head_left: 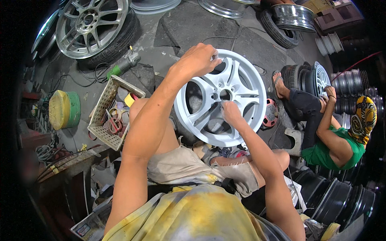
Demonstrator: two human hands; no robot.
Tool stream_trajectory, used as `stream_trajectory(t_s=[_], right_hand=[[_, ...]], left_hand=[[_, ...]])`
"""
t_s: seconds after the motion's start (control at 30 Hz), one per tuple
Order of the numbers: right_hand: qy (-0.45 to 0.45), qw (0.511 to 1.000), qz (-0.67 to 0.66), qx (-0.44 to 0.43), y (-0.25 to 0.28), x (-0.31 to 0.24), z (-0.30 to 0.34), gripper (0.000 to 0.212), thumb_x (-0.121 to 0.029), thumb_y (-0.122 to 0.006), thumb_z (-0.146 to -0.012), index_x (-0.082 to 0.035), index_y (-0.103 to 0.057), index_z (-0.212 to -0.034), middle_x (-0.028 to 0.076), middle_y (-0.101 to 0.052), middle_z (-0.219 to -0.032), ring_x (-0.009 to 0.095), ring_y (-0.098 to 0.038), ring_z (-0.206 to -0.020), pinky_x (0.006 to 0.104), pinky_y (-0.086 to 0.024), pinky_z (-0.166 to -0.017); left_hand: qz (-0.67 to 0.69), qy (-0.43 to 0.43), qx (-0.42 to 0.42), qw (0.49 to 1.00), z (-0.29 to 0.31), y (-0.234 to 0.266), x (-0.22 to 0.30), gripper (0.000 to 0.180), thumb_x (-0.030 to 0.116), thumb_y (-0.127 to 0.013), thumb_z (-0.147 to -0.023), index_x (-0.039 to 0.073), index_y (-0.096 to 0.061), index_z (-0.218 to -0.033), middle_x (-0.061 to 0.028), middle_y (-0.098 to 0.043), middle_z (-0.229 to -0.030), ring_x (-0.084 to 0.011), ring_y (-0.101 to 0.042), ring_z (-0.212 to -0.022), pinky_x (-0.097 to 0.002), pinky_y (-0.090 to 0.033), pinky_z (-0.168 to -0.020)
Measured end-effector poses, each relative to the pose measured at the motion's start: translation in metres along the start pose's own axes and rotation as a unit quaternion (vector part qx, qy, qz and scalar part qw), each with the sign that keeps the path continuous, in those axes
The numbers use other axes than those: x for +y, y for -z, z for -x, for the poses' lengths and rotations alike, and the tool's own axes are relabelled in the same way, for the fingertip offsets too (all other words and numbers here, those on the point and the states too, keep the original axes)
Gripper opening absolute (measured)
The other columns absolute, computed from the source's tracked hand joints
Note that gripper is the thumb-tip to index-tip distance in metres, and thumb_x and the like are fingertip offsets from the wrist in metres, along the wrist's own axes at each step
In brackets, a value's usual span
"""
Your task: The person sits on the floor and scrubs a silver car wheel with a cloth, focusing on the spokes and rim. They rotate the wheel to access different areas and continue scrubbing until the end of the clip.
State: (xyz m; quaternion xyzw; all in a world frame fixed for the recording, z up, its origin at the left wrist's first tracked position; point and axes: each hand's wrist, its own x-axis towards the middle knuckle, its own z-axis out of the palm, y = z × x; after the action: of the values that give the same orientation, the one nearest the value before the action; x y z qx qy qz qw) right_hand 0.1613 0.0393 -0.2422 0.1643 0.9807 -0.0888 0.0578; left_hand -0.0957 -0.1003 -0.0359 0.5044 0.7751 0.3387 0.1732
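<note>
A pale grey-white alloy wheel rim (249,74) with paired spokes and an open centre bore is tilted up before my knees, its face toward me. My left hand (201,59) is at its upper left edge, fingers curled over the lip. Just below the centre bore, my right hand (232,113) is closed against the hub and spoke area. Whatever its fingers hold, if anything, is hidden under them. Several bolt holes show around the bore.
At left stand a cream plastic basket (105,135) with scissors (114,122), a green angle grinder (125,64) with its cord, and a yellow-green tape roll (64,109). A silver wheel (89,24) lies on a tyre (120,44). At right, a co-worker (335,136) handles another rim (321,78).
</note>
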Motion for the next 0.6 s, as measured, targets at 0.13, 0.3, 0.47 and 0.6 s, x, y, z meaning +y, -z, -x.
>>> stream_trajectory(t_s=[0.13, 0.3, 0.47, 0.6], right_hand=[[-0.068, 0.990, -0.120, -0.036, 0.026, 0.009, -0.004, 0.013, -0.013, -0.068, -0.081, 0.000, -0.070, -0.080, 0.024, -0.069, -0.074, 0.042, -0.070, -0.075, 0.0490, -0.056, -0.073], [-0.106, 0.987, -0.118, 0.035, 0.001, 0.002, -0.003, 0.011, -0.011, -0.069, -0.077, -0.001, -0.073, -0.077, 0.022, -0.071, -0.074, 0.040, -0.071, -0.071, 0.0459, -0.057, -0.072], [-0.166, 0.920, -0.351, 0.060, 0.069, 0.065, -0.004, 0.013, -0.012, -0.068, -0.087, -0.002, -0.075, -0.090, 0.007, -0.068, -0.068, 0.016, -0.062, -0.061, 0.0334, -0.050, -0.059], [-0.040, 0.988, -0.119, 0.095, 0.092, 0.072, -0.037, 0.013, -0.012, -0.067, -0.086, 0.001, -0.067, -0.086, 0.021, -0.068, -0.081, 0.037, -0.066, -0.076, 0.0458, -0.050, -0.069]], left_hand=[[-0.001, -0.001, -0.010, 1.000, 0.003, 0.001, 0.002, 0.031, 0.027, -0.067, -0.096, -0.001, -0.074, -0.107, -0.0249, -0.071, -0.084, -0.0405, -0.069, -0.079, -0.0468, -0.053, -0.077], [-0.018, -0.003, -0.008, 1.000, -0.001, -0.005, -0.005, 0.030, 0.027, -0.066, -0.097, -0.001, -0.074, -0.106, -0.0248, -0.071, -0.085, -0.0407, -0.069, -0.080, -0.0471, -0.053, -0.077], [-0.004, 0.022, -0.056, 0.998, 0.004, 0.001, 0.012, 0.030, 0.026, -0.066, -0.097, -0.001, -0.074, -0.104, -0.0246, -0.071, -0.086, -0.0414, -0.070, -0.084, -0.0471, -0.053, -0.079], [-0.017, 0.011, -0.057, 0.998, -0.002, -0.004, 0.009, 0.030, 0.026, -0.066, -0.096, -0.002, -0.074, -0.104, -0.0250, -0.071, -0.086, -0.0412, -0.070, -0.084, -0.0470, -0.053, -0.079]])
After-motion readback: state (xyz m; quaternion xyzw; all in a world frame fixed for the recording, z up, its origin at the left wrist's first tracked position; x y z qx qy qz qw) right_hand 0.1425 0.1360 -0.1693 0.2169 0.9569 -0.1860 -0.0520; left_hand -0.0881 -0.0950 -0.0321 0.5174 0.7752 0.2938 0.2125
